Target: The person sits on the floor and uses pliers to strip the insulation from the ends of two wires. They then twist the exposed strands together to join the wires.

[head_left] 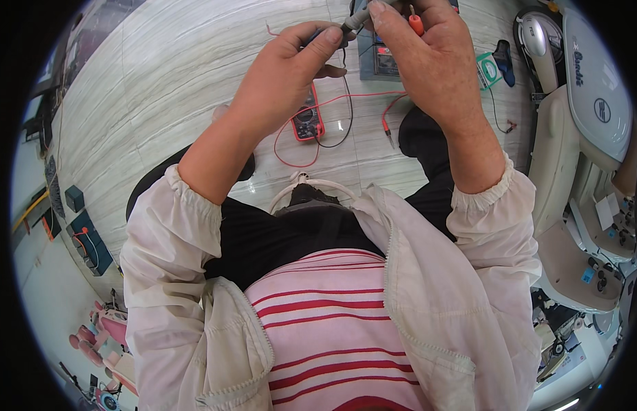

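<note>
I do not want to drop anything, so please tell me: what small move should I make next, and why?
Perhaps use the left hand to pinch firmly the dark end of the grey cylindrical piece. The right hand also grips that piece, but seems to hold a small red piece with a metal pin as well, so its grip may be crowded.

White shell (591,85): dark script lettering (579,66), round emblem (602,110) beneath. Silver housing (535,44) beside it: small dark characters (532,31). Meter (307,126): dial markings, too small to read from here. Green box (489,71): print, likewise illegible.
</note>
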The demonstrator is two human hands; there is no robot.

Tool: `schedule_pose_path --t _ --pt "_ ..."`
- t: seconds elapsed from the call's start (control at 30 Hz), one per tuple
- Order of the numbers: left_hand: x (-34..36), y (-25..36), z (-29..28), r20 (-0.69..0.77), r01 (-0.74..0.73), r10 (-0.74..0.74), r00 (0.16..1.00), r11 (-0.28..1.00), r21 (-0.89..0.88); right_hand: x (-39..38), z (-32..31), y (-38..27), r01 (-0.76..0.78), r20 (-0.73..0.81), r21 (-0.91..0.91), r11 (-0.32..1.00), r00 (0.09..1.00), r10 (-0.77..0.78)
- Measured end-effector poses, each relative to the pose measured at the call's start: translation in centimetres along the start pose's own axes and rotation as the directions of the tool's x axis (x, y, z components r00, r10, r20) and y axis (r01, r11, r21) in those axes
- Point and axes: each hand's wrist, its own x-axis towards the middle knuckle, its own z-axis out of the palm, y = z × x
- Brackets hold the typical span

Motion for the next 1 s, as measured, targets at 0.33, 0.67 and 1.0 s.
schedule_pose_path --t 0.33,0.67,1.0 --pt "1.2 -1.0 -0.8 -0.106 0.026 -0.020 0.994 0.998 0.054 -0.4 -0.8 1.5 0.185 0.136 -0.167 0.968 0.977 -0.163" --pt "0.9 -1.7 0.0 -0.199 -0.053 0.108 0.974 0.963 0.263 0.3 0.9 -0.2 0.222 0.157 -0.368 0.903 0.972 -0.175" --pt "0.6 -2.7 0.1 -0.235 -0.176 0.284 0.930 0.902 0.394 0.8 1.6 0.2 0.177 0.214 -0.405 0.897 0.972 -0.095"
